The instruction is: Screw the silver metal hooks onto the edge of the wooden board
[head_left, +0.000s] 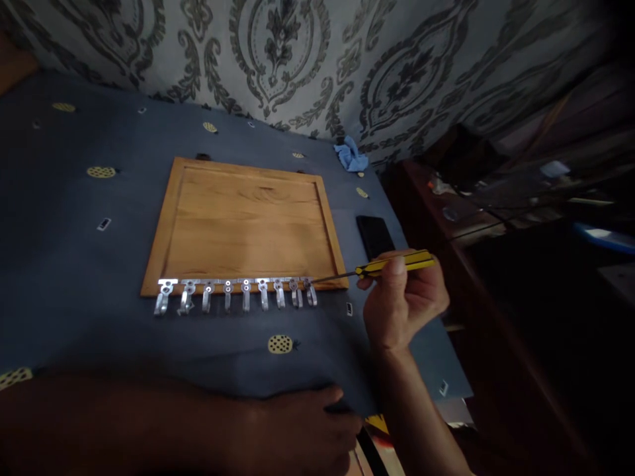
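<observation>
A wooden board [248, 218] lies flat on a blue patterned cloth [74, 264]. A row of several metal hooks [238, 294] runs along its near edge. My right hand [404, 297] is closed around a yellow-handled screwdriver [397, 264], whose tip rests at the rightmost hook [311, 291]. My left hand [302, 436] lies at the cloth's near edge, dark and low in the view, fingers curled on the fabric.
A black phone [376, 237] lies just right of the board. A crumpled blue rag [351, 156] sits at the far corner by the patterned wall. A dark wooden shelf [446, 218] with small clutter stands to the right.
</observation>
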{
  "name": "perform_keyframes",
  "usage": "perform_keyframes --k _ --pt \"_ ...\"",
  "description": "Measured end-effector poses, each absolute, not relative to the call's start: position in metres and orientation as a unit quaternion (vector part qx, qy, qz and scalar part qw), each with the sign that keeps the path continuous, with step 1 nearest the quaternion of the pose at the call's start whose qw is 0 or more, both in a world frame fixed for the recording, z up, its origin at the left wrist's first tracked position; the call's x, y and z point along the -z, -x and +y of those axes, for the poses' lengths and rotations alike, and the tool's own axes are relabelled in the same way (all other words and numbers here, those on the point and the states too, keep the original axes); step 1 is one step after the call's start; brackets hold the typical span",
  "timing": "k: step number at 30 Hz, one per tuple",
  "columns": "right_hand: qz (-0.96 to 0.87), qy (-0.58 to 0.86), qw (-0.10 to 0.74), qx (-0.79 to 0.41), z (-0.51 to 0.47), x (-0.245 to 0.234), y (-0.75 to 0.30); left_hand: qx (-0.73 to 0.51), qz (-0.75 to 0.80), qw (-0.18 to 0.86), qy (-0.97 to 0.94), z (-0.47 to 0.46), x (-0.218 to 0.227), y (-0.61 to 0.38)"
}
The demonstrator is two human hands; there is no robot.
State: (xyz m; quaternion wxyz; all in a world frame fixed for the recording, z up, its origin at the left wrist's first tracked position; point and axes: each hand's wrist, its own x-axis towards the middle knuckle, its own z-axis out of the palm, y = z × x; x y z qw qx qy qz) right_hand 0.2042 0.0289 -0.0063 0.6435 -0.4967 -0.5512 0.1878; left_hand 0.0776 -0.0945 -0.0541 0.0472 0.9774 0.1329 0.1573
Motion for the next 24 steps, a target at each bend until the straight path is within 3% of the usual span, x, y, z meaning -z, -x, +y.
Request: perform_keyframes --k 3,24 --pt "-0.57 0.505 0.625 -0.171 0.0261 0.0086 -0.204 -0.178 0.048 0.08 -0.98 -0.092 0.0516 -0.0769" --pt "-0.634 0.472 0.583 -0.19 0.0224 0.0013 -0.2028 -0.146 0.029 0.109 -0.983 -0.0842 0.0478 -0.0776"
